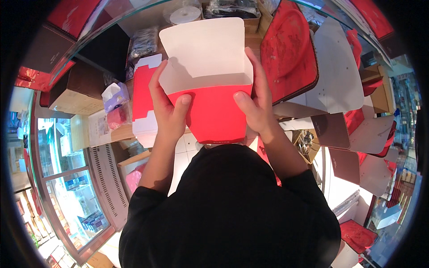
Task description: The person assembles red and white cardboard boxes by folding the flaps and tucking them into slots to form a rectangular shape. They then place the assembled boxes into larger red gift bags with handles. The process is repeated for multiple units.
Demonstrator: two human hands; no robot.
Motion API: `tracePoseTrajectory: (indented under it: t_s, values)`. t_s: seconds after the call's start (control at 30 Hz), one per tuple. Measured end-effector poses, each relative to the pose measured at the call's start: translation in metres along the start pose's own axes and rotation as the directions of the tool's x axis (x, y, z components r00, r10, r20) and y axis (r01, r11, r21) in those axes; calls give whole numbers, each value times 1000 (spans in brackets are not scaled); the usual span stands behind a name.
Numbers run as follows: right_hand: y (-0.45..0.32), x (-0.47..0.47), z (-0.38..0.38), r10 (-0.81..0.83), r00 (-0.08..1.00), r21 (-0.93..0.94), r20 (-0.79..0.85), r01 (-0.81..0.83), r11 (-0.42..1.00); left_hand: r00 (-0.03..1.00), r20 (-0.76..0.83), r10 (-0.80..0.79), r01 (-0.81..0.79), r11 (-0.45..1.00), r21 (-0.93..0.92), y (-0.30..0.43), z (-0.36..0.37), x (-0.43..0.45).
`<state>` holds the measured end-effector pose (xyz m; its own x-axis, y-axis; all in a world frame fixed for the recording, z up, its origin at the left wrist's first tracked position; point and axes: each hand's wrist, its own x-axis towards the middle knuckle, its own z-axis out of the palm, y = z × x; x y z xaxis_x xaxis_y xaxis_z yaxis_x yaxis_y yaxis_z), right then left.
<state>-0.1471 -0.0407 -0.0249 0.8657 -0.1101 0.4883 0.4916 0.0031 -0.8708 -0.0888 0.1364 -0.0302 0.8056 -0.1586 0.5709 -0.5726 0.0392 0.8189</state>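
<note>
A red cardboard box (pixel 218 114) with a white inside is held upright in front of my chest, its white lid flap standing up at the far side. My left hand (pixel 171 107) grips its left side, thumb on the red front panel and fingers along the side. On the right side, my right hand (pixel 256 100) holds it the same way, thumb on the front near the rim. The part of the inside that shows is bare white; the bottom is hidden. A stack of flat red and white box blanks (pixel 142 100) lies just left of my left hand.
Left of the blanks stand a purple tissue box (pixel 115 95) and a brown carton (pixel 78 88). A large red patterned case (pixel 288 57) stands at the right. A white spool (pixel 185 15) and bagged items (pixel 144 42) are at the back, under a glass shelf edge.
</note>
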Motion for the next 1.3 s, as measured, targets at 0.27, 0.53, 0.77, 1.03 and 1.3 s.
tracePoseTrajectory:
  t_s: [0.27,0.53,0.77,1.03,1.3]
  values:
    - [-6,-2,-8,-8,996,-18,91,9,1000,976,193,98,-107,994,37,-2,-10,5]
    - [-7,3,-19,-98,982,-101,162,115,988,965,257,59,-88,991,103,4,-13,13]
    - [3,9,-21,37,997,2,68,-37,999,943,318,-96,100,995,6,17,-11,16]
    - [1,6,-22,82,991,-24,107,-80,997,926,352,-136,119,990,69,13,-10,21]
    - [-1,17,-26,57,989,-246,133,-22,969,893,438,-103,29,985,172,6,-16,27]
